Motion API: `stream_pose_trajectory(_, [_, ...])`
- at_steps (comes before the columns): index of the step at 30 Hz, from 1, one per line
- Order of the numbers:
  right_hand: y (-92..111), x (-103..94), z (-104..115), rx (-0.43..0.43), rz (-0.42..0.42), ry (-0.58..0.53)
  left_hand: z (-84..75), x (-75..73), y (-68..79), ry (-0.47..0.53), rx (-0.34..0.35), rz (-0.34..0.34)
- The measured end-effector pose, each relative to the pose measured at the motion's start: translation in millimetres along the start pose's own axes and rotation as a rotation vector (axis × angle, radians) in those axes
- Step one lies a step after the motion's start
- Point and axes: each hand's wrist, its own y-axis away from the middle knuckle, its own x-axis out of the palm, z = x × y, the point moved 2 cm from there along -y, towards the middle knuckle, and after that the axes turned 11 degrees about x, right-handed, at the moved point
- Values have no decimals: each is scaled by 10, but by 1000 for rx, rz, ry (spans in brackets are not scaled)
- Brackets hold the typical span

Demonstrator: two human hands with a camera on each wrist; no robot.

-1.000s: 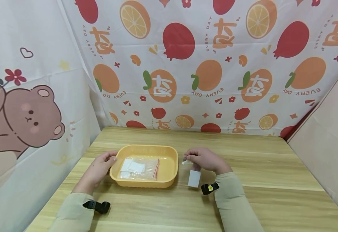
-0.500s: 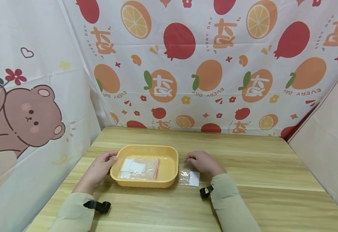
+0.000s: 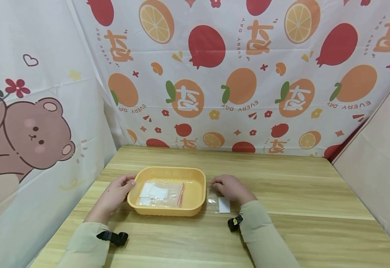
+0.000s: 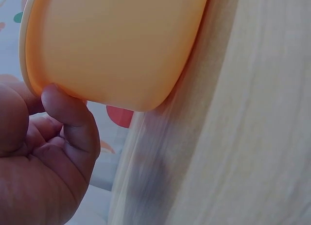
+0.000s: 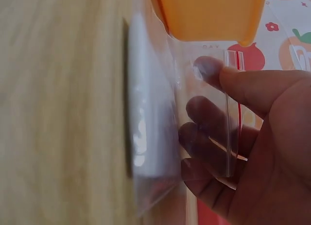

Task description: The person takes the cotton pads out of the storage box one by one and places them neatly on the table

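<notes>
My left hand (image 3: 112,193) holds the left end of a yellow plastic tray (image 3: 168,212) by its rim. In the left wrist view the thumb and fingers are curled at the corner of the tray (image 4: 116,50). My right hand (image 3: 233,188) is just right of the tray and pinches a clear zip bag (image 3: 212,205). A flat white piece (image 3: 224,205) shows in the bag's right part. From the right wrist, the thumb and fingers grip the bag near its red-lined zip (image 5: 240,64), while the white end (image 5: 154,98) sits low, by the tabletop.
Inside the tray lie clear bags (image 3: 173,194) with white pieces and red zip lines, overlapping. The tray stands on a wood-grain table (image 3: 282,178). A fruit-print cloth (image 3: 208,89) hangs behind it, and a bear-print cloth (image 3: 44,130) hangs at the left.
My right hand has moved slightly left and down. The bag, which hung with its white piece tilted, now lies flatter beside the tray. The left hand and the tray have stayed put.
</notes>
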Motion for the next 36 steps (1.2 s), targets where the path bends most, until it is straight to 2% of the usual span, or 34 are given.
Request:
stream_pose_trajectory(10, [25,-3,47,21,0,-41,-3,7,11,-13,-11,-2])
stream_pose_trajectory(36, [68,-49,76,36,-42,-20,17,8,30,-7,5,-4])
